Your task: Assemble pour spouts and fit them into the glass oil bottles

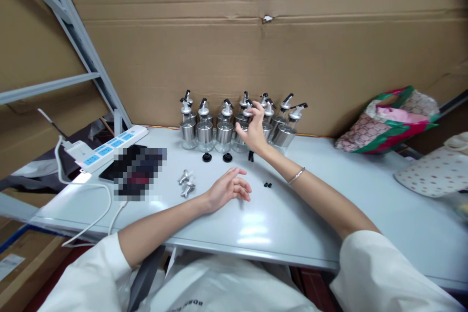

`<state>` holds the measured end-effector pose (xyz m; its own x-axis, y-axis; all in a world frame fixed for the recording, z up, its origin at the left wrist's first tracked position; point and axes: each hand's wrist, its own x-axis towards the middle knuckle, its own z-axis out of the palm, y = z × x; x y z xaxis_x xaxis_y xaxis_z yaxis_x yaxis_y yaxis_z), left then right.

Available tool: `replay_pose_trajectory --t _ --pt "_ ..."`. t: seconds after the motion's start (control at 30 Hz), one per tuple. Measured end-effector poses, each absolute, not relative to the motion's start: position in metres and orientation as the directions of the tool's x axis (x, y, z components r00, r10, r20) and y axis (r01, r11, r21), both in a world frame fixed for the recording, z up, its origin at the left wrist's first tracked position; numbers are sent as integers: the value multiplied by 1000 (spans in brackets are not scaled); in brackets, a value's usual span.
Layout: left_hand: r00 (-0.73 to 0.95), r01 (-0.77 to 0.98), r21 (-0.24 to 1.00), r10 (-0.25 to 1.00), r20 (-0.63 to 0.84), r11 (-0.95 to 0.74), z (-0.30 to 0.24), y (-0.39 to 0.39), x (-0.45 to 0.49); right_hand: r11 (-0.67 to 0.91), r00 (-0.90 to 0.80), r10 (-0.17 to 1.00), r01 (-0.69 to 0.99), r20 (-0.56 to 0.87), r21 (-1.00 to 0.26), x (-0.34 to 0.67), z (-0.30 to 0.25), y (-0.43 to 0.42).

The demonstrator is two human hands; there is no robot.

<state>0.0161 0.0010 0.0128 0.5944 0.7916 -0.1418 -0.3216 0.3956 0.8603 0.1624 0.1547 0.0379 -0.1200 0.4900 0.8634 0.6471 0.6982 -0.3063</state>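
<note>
My right hand (pixel 253 131) is among the bottles at the back of the table, thumb and fingers apart, fingertips by one bottle's pourer top; whether they touch it I cannot tell. Several glass bottles with steel sleeves (pixel 224 134) stand there in rows, topped with silver pourers and black levers. My left hand (pixel 230 187) hovers over or rests on the tabletop, fingers loosely bent and holding nothing. Left of it lie metal pourer spouts (pixel 187 187). Two black stoppers (pixel 227 157) sit before the bottles. Small black parts (pixel 268 185) lie below my right forearm, others (pixel 250 156) beside my right wrist.
On the left, a white power strip (pixel 117 144) with a plugged-in cable adjoins a dark phone-like object (pixel 127 161), partly pixelated. A patterned bag (pixel 383 124) and a dotted white cloth item (pixel 435 170) are on the right. Cardboard (pixel 219 53) walls off the back.
</note>
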Motion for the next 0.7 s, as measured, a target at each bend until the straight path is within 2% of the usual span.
replay_pose_trajectory --t 0.13,0.17,0.2,0.23,0.3,0.33,0.4,0.47,0.57,0.7 --pt "571 -310 869 807 -154 386 14 0 17 703 -89 404 667 911 -246 150 54 126" --pt "564 -313 869 811 -154 383 15 -1 17 723 -142 395 657 908 -213 144 59 116" --pt "556 -316 870 817 -153 379 15 -1 17 765 -267 397 626 878 -155 138 64 106" --pt "547 -316 872 823 -154 374 15 -1 17 822 -453 397 562 798 -89 130 68 96" --pt "535 -303 882 830 -155 360 15 -2 17 915 -803 346 402 486 13 114 74 78" --pt "535 -291 889 830 -155 353 15 -2 17 931 -882 329 362 337 40 105 76 70" --pt "546 -261 902 823 -156 344 14 -2 17 936 -936 334 344 112 80 90 77 61" --pt "553 -241 908 818 -161 342 14 -1 17 924 -928 373 372 3 88 78 76 57" --pt "551 -250 907 820 -154 338 13 -1 18 914 -914 405 404 -22 46 66 77 60" --pt "554 -252 909 820 -145 331 13 -1 18 935 -935 352 349 50 -59 54 74 58"
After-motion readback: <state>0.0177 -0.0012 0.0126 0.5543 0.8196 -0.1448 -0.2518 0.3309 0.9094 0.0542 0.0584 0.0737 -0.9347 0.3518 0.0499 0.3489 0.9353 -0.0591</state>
